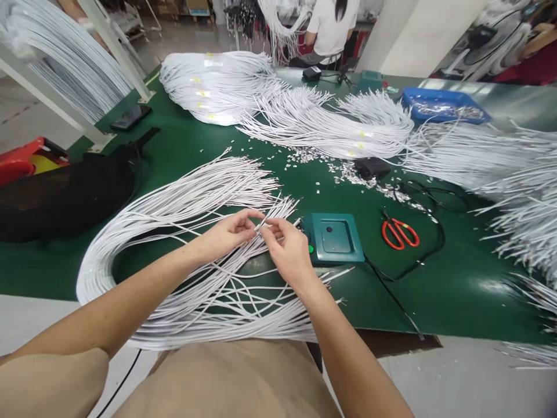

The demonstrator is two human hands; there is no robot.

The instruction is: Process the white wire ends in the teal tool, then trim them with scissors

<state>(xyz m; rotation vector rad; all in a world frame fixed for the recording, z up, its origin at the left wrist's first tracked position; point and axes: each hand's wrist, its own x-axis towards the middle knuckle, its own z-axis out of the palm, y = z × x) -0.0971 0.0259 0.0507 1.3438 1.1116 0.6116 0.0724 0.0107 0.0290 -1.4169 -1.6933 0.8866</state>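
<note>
My left hand (230, 235) and my right hand (288, 247) meet over a big looped bundle of white cables (98, 252). The fingertips of both hands are pinched around the end of a white cable (258, 226). Its tip is too small to make out clearly. Just right of my right hand sits a small green machine (337, 238) with a square recess on top and a green button at its left side. More loose cable ends fan out below my right wrist.
Red-handled scissors (399, 232) lie right of the machine. Small silvery pieces (348, 171) are scattered behind it. More white cable bundles (213, 87) line the back and right, with a blue tray (446, 105). A black bag (65, 197) lies left; a person (333, 29) sits beyond.
</note>
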